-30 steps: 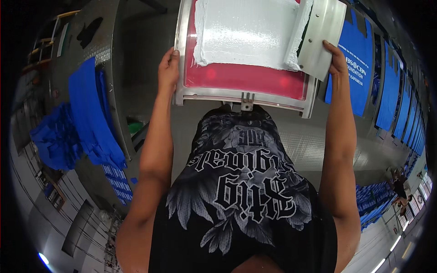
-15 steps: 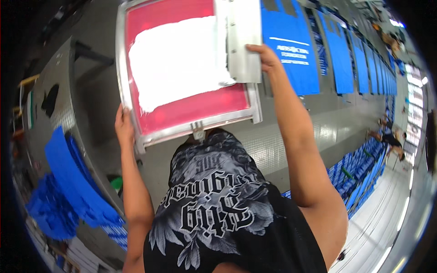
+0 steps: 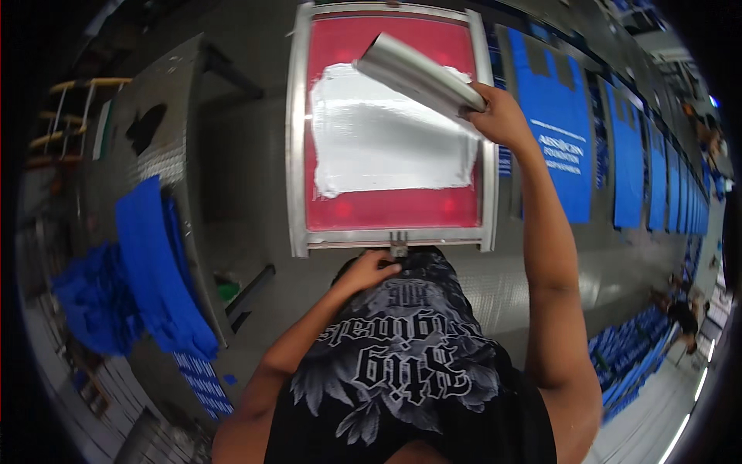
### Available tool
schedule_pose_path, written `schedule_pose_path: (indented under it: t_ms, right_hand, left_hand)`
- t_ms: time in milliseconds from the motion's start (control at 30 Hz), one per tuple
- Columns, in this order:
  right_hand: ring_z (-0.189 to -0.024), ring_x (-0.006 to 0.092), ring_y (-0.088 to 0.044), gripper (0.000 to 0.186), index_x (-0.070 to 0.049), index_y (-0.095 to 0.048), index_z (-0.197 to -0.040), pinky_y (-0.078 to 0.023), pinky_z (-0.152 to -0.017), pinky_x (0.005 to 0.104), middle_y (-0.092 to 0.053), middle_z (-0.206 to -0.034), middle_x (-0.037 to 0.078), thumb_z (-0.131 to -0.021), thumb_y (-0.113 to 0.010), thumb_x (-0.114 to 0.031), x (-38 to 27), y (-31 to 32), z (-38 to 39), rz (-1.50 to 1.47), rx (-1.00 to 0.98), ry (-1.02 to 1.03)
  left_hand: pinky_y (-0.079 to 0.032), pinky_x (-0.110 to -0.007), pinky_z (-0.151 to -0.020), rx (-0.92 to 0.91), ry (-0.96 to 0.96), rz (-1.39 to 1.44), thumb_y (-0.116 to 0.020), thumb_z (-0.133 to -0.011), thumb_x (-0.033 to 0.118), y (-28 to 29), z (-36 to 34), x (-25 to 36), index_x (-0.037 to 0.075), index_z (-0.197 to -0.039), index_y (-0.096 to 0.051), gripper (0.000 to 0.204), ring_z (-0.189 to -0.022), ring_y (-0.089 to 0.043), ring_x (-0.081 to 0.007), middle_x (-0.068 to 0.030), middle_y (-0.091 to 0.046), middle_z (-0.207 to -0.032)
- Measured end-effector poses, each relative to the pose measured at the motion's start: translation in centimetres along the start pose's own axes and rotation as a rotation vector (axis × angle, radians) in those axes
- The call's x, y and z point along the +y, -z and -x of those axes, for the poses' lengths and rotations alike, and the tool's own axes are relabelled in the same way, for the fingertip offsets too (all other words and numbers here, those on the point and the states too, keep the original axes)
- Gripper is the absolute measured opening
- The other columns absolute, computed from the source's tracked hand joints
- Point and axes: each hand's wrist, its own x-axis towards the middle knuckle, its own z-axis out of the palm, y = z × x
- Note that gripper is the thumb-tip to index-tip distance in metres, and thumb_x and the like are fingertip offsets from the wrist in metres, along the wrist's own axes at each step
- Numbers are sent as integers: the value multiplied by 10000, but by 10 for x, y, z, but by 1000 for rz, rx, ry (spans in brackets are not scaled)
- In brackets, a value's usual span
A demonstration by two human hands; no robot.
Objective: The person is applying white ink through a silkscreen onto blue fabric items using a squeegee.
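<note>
A metal screen frame (image 3: pixel 297 139) holds pink mesh (image 3: pixel 394 213) with a thick patch of white ink (image 3: pixel 386 155). My right hand (image 3: pixel 495 120) grips a wide metal squeegee (image 3: pixel 410 69) at its right end, raised and slanted over the upper part of the ink. My left hand (image 3: pixel 371 267) is low at the frame's near edge, beside the small metal clamp (image 3: pixel 399 247), with thumb and fingers apart; whether it touches the clamp I cannot tell.
At left, a metal table (image 3: pixel 178 93) bears piles of blue fabric (image 3: pixel 162 263). A long row of blue printed fabric pieces (image 3: pixel 556 116) on platens runs to the right. More blue fabric (image 3: pixel 618 356) lies at the lower right, where a person (image 3: pixel 680 317) appears in the distance.
The squeegee has swung from upright along the frame's right side to a slant across the top. My left hand has left the frame's left side for the near edge's middle.
</note>
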Motion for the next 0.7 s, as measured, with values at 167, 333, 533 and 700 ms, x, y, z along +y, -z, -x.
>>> schedule_pose_path:
  t_ms: [167,333,533,700]
  right_hand:
    - [-842,323,-590,315,-57,-610,-1012,-457,-743,428,-627,-888,138,-702,-567,-28,0,-66,-51,368,175,347]
    - [-942,253,-544,364,-98,-568,-1054,-397,-787,410,-572,-972,73,-697,-582,-29,31,-133,-48,536,137,351]
    - [-972,251,-568,400,-118,-558,-1111,-402,-843,467,-603,-997,65,-719,-638,-110,19,-50,-80,522,169,249]
    - [-917,277,-564,273,-75,-541,-990,-363,-901,516,-587,-910,86,-731,-507,6,84,-89,-18,516,168,220]
  left_hand:
    - [-437,-353,-564,-15,371,102,-663,-807,324,5,-12,33,-27,-830,-644,352,-547,-556,-200,-156,-588,-614]
    - [-460,-458,-650,-19,98,-295,-631,-798,399,86,-45,106,5,-730,-621,400,-715,-613,-343,-216,-616,-744]
    - [-357,-458,-900,846,-365,-1105,-735,-681,262,249,-174,140,108,-1169,-529,552,-1124,-453,-277,-107,-491,-1234]
    - [-348,-433,-936,465,-149,-899,-683,-645,76,227,-185,75,74,-1126,-539,502,-1105,-462,-301,-117,-520,-1181]
